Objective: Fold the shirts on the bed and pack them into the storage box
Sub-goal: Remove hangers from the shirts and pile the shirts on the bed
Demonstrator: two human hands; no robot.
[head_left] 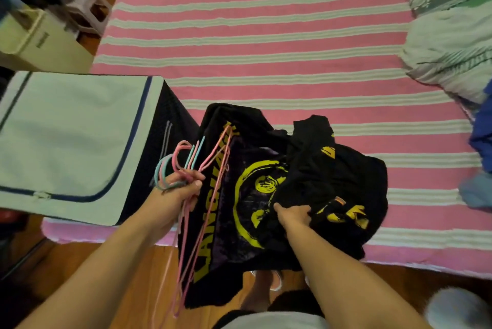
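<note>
Fingers (pixel 195 178) of the left hand (pixel 175 195) are closed around a bundle of pink and blue hangers (pixel 186 168), which dangle toward 6 o'clock. The right hand (pixel 294 214) pinches a fold of the black shirts (pixel 306 184), heaped at the near edge of the bed (pixel 266 35), one hanging over the side. At 9 o'clock, touching the heap, stands the storage box (pixel 74 136), lid shut. At 2 o'clock lie rumpled bedclothes (pixel 450 51).
</note>
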